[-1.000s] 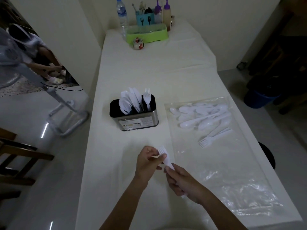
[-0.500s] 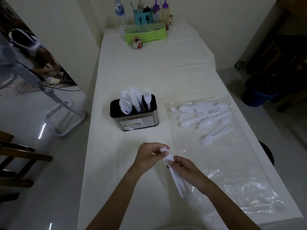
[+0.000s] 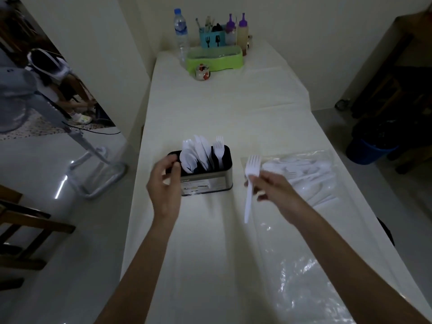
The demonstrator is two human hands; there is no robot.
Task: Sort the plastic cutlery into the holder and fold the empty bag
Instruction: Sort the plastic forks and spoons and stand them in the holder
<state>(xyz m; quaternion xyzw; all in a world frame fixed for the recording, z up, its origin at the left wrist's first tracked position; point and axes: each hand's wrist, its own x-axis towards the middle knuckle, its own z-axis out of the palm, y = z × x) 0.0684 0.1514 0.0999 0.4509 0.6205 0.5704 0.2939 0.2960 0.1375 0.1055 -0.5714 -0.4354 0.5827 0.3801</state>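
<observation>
We stand at a long table [image 3: 222, 113] under a cream cloth, set against pale walls. Our right hand [image 3: 272, 187] pinches a white fork [image 3: 251, 178], tines up, just right of the holder [image 3: 208, 181]. Our left hand [image 3: 164, 183] curls loosely open at the holder's left end, gripping nothing. The clear bag [image 3: 304, 265] lies at right, cutlery inside. Bottles and a green tray [image 3: 215, 58] sit at the far end; a blue bin [image 3: 367, 153] stands on the floor.

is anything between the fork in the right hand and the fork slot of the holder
Nothing visible. The fork in the right hand is right of the holder, with bare tablecloth between. The left hand is at the holder's far left end.
</observation>
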